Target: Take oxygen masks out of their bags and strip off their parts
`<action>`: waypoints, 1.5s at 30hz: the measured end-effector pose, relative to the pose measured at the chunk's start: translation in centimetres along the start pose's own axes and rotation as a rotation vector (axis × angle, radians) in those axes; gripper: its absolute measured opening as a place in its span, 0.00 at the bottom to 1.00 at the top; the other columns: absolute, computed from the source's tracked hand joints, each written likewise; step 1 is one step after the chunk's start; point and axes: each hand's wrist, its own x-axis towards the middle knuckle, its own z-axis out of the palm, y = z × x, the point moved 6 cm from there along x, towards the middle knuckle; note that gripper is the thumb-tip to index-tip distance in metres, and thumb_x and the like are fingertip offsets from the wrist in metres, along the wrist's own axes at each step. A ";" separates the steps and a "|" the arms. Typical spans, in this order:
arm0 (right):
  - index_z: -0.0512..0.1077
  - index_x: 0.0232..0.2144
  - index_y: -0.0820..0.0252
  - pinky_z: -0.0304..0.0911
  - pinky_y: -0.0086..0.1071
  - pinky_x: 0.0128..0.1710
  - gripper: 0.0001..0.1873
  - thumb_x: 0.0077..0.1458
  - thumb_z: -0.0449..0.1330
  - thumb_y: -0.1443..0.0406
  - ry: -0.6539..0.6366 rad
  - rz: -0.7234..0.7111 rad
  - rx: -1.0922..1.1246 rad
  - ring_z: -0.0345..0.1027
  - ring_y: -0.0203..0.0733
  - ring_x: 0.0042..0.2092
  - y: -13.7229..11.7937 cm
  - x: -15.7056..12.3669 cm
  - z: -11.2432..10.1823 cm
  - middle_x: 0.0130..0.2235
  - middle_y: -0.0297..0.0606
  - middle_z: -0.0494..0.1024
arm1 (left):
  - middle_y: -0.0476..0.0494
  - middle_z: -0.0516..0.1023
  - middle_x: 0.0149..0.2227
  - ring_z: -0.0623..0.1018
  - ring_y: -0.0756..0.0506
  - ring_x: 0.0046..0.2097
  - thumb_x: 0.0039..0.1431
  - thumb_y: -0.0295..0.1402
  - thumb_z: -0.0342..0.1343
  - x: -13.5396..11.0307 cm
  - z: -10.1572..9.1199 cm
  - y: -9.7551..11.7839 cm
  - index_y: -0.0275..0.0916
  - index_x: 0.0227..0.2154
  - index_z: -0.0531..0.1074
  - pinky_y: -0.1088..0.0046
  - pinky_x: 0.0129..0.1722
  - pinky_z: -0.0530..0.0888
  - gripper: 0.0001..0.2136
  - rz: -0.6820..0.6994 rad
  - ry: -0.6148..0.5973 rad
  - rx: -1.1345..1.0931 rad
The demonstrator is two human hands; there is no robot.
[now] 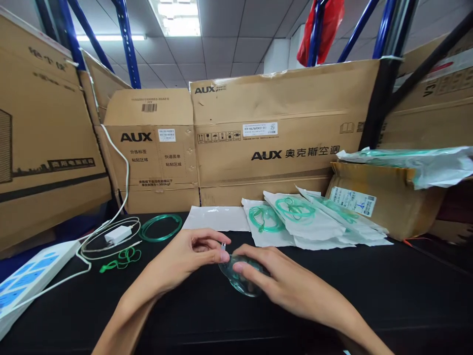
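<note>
Clear plastic mask (241,285) is lying centre-front on the black table (369,296), w/ right hand (275,282) gripping it from above, fingers spread over the shell, while left hand (188,256) is pinching the small white fitting (223,248) at the mask's top edge btwn thumb & forefinger. Risk, imo: the thin shell is likely flexing under the right hand, so a hard squeeze or skewed tug could be buckling it or popping the fitting loose. Green tubing coil (161,227) & sealed pouches (295,217) are lying well apart.
</note>
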 end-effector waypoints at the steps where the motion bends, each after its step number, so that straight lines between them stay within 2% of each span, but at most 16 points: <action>1: 0.74 0.56 0.46 0.59 0.41 0.54 0.24 0.70 0.50 0.45 -0.001 -0.006 -0.003 0.69 0.48 0.53 -0.1 0.0 0.0 0.50 0.36 0.79 | 0.50 0.76 0.32 0.73 0.46 0.37 0.53 0.43 0.70 0.0 0.0 0.1 0.39 0.44 0.82 0.70 0.42 0.68 0.18 0.006 0.012 0.029; 6: 0.74 0.55 0.48 0.60 0.40 0.53 0.23 0.71 0.49 0.46 0.001 -0.035 0.003 0.70 0.48 0.52 -0.4 -0.1 -0.3 0.46 0.35 0.80 | 0.51 0.70 0.31 0.66 0.47 0.35 0.54 0.47 0.68 0.0 0.2 0.4 0.40 0.44 0.83 0.71 0.36 0.63 0.19 0.048 0.042 0.198; 12: 0.75 0.54 0.48 0.60 0.41 0.54 0.22 0.72 0.49 0.48 0.003 -0.035 0.009 0.71 0.47 0.50 -0.9 -0.2 -0.3 0.45 0.35 0.81 | 0.49 0.73 0.33 0.67 0.45 0.36 0.58 0.48 0.65 -0.1 0.3 0.6 0.42 0.44 0.84 0.70 0.37 0.63 0.18 0.069 0.048 0.283; 17: 0.74 0.57 0.47 0.60 0.40 0.54 0.21 0.71 0.51 0.49 0.013 -0.065 0.015 0.71 0.47 0.52 -0.7 0.0 -0.3 0.49 0.35 0.81 | 0.48 0.75 0.35 0.69 0.44 0.37 0.59 0.50 0.63 0.0 0.1 0.8 0.45 0.44 0.84 0.70 0.37 0.64 0.18 0.086 0.066 0.351; 23: 0.75 0.54 0.48 0.62 0.38 0.51 0.19 0.70 0.54 0.49 0.093 -0.090 0.006 0.73 0.45 0.47 -0.6 0.0 -0.8 0.41 0.33 0.81 | 0.49 0.77 0.33 0.72 0.45 0.35 0.60 0.50 0.63 -0.4 0.0 1.6 0.44 0.39 0.82 0.71 0.36 0.66 0.15 0.136 0.264 0.414; 25: 0.75 0.52 0.48 0.62 0.37 0.52 0.17 0.70 0.55 0.50 0.132 -0.127 0.014 0.73 0.43 0.48 -1.0 0.0 -1.1 0.44 0.33 0.82 | 0.51 0.77 0.31 0.73 0.45 0.34 0.60 0.50 0.63 -0.5 0.0 1.7 0.43 0.37 0.81 0.71 0.36 0.67 0.15 0.137 0.307 0.409; 28: 0.76 0.51 0.48 0.60 0.37 0.55 0.15 0.70 0.56 0.52 0.178 -0.153 0.020 0.72 0.43 0.52 -1.4 -0.1 -1.4 0.50 0.33 0.81 | 0.50 0.79 0.34 0.74 0.45 0.35 0.62 0.48 0.63 -0.4 0.1 1.7 0.45 0.40 0.81 0.71 0.37 0.69 0.13 0.180 0.281 0.406; 32: 0.75 0.54 0.51 0.65 0.37 0.50 0.19 0.71 0.53 0.51 0.149 -0.109 0.057 0.74 0.43 0.44 -1.2 0.1 -1.4 0.46 0.36 0.81 | 0.47 0.80 0.43 0.76 0.44 0.40 0.65 0.45 0.61 -0.1 0.4 1.8 0.47 0.47 0.81 0.71 0.40 0.69 0.13 0.276 0.198 0.414; 37: 0.76 0.49 0.52 0.65 0.34 0.44 0.19 0.72 0.51 0.51 0.145 -0.127 0.107 0.72 0.40 0.38 -1.2 0.4 -1.3 0.38 0.33 0.80 | 0.48 0.80 0.41 0.74 0.46 0.36 0.65 0.45 0.63 0.1 0.5 1.7 0.46 0.45 0.80 0.72 0.35 0.68 0.12 0.309 0.187 0.438; 42: 0.77 0.47 0.53 0.66 0.32 0.40 0.19 0.71 0.51 0.50 0.110 -0.148 0.186 0.72 0.39 0.38 -1.5 0.3 -1.3 0.39 0.33 0.80 | 0.50 0.79 0.39 0.76 0.46 0.36 0.63 0.45 0.64 -0.2 0.5 1.9 0.45 0.43 0.79 0.71 0.36 0.70 0.11 0.312 0.208 0.369; 45: 0.76 0.48 0.52 0.65 0.31 0.39 0.17 0.71 0.53 0.51 0.127 -0.155 0.142 0.70 0.37 0.35 -2.0 -0.1 -1.7 0.35 0.30 0.78 | 0.49 0.79 0.40 0.76 0.46 0.37 0.65 0.45 0.62 -0.3 0.6 2.2 0.45 0.43 0.78 0.71 0.38 0.71 0.12 0.308 0.226 0.342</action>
